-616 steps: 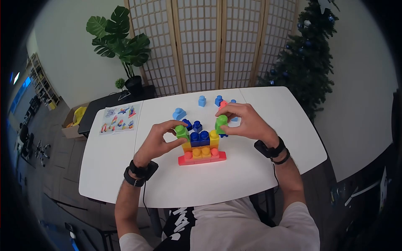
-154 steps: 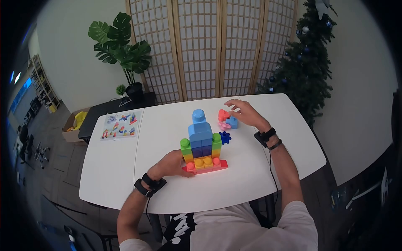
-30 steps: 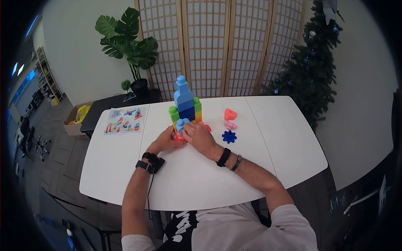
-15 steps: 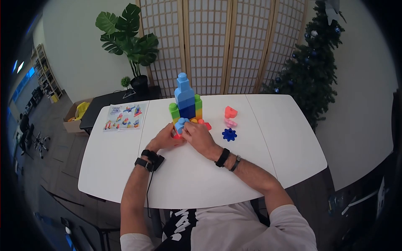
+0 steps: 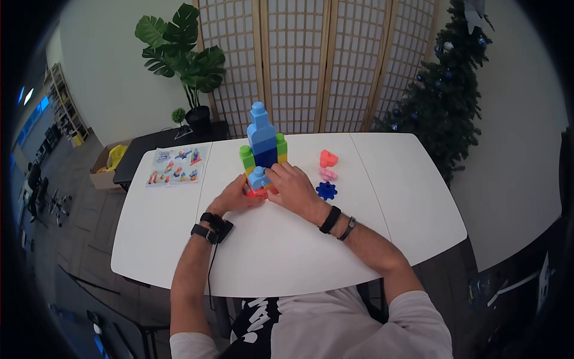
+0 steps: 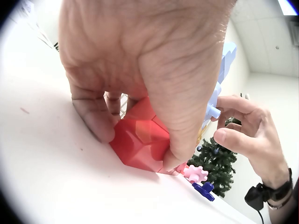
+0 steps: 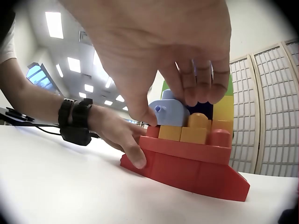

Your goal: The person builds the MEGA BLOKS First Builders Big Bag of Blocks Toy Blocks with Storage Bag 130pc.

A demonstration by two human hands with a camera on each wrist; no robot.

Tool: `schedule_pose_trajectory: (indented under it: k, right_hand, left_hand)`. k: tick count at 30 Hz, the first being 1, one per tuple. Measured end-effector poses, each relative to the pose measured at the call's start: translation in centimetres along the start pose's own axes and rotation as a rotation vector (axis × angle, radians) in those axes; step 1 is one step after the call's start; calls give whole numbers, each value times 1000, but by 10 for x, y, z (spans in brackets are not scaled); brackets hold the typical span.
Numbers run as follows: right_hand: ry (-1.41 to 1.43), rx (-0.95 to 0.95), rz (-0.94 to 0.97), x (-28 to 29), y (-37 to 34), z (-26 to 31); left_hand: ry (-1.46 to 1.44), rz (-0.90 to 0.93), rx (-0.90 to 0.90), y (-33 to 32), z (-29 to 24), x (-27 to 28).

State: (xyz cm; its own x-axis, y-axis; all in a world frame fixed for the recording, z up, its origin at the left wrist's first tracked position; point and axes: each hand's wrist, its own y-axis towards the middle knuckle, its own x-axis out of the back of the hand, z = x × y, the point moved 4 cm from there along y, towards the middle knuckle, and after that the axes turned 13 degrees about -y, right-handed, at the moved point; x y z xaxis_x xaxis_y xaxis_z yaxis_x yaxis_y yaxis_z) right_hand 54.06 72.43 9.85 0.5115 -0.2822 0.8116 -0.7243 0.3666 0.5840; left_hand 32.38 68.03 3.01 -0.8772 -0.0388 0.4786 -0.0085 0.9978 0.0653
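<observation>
A stacked tower with a dark blue middle [image 5: 266, 158], light blue top [image 5: 262, 133] and green and yellow sides stands upright on a red base [image 7: 191, 172]. My left hand [image 5: 236, 196] grips the base's left end [image 6: 140, 142], thumb in front. A light blue block with a small peg [image 7: 169, 112] sits on the base's left part, beside orange bricks [image 7: 181, 134]. My right hand [image 5: 299, 190] has its fingertips at that block; in the left wrist view the right thumb [image 6: 233, 140] stands apart from it. The right hand hides part of the base from above.
On the white table [image 5: 287, 257], right of the tower, lie a red block [image 5: 327, 158], a pink piece [image 5: 327, 173] and a dark blue gear [image 5: 326, 191]. A printed picture sheet [image 5: 176, 167] lies at the back left.
Over the earlier frames the tower grew, and the light blue peg block came from the right onto the base. In the last half second my right hand's fingers have loosened and spread.
</observation>
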Motion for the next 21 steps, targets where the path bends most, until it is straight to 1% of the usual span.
schedule_pose_trajectory:
  k: [2, 3, 5, 6, 8, 9, 11, 12, 14, 15, 17, 18, 20, 21]
  right_hand:
    - [9, 81, 29, 8, -1, 0]
    - [3, 71, 23, 10, -2, -4]
    - [147, 91, 51, 13, 1, -15]
    - [142, 86, 40, 14, 2, -23]
    - [155, -21, 110, 13, -1, -48]
    - [-2, -57, 180, 14, -4, -60]
    - [-188, -113, 241, 13, -17, -88]
    - [-187, -112, 245, 8, -26, -101]
    - [-248, -169, 228, 3, -41, -125]
    - [-248, -169, 231, 5, -48, -134]
    - [-5, -249, 176, 15, -50, -147]
    - [-4, -244, 182, 18, -45, -153]
    - [-139, -343, 259, 23, -34, -169]
    - [-147, -359, 221, 17, -33, -179]
  left_hand:
    - [-6, 2, 71, 2, 3, 0]
    - [1, 11, 63, 3, 3, 0]
    - [-22, 9, 47, 3, 3, 1]
    - [-13, 13, 38, 4, 3, 2]
    - [47, 7, 102, 2, 2, 3]
    - [46, 6, 101, 3, 0, 2]
    - [50, 2, 63, 1, -2, 2]
    - [47, 3, 66, 1, -1, 2]
    - [19, 15, 68, 2, 1, 1]
    - [16, 16, 69, 2, 2, 1]
    - [30, 0, 36, 1, 3, 1]
    - [25, -4, 40, 2, 4, 2]
    - [9, 12, 99, 3, 8, 1]
    - [10, 13, 101, 2, 8, 0]
